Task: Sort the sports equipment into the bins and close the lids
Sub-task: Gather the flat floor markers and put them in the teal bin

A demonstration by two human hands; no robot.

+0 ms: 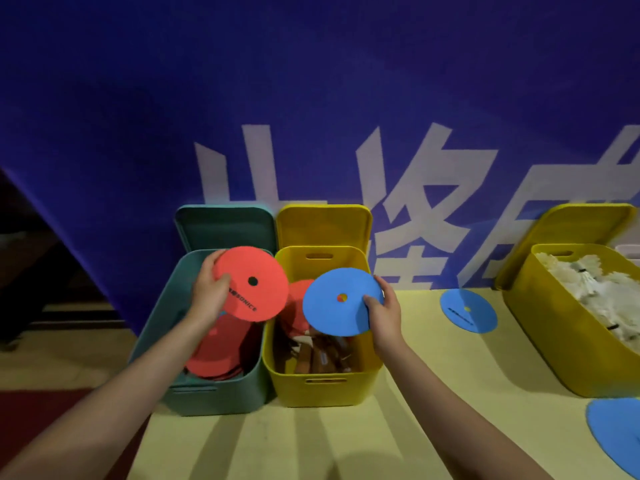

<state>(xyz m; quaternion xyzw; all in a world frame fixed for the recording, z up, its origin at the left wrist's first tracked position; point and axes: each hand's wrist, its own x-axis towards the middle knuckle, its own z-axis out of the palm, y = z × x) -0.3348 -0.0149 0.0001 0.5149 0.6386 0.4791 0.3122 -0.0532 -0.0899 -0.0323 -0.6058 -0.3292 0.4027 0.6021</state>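
While the left hand [207, 289] pinches a red disc [252, 284] over the teal bin [156, 327], the right hand [384, 313] pinches a blue disc [337, 301] over the yellow bin [325, 386].

Body: two forearms in view, entering from bottom edge | Sleeves: none visible — both forearms bare up to frame edge | left hand [209, 292]: bare, no glove, ring or watch seen | right hand [384, 315]: bare — no glove, wrist unadorned | Markings: none visible
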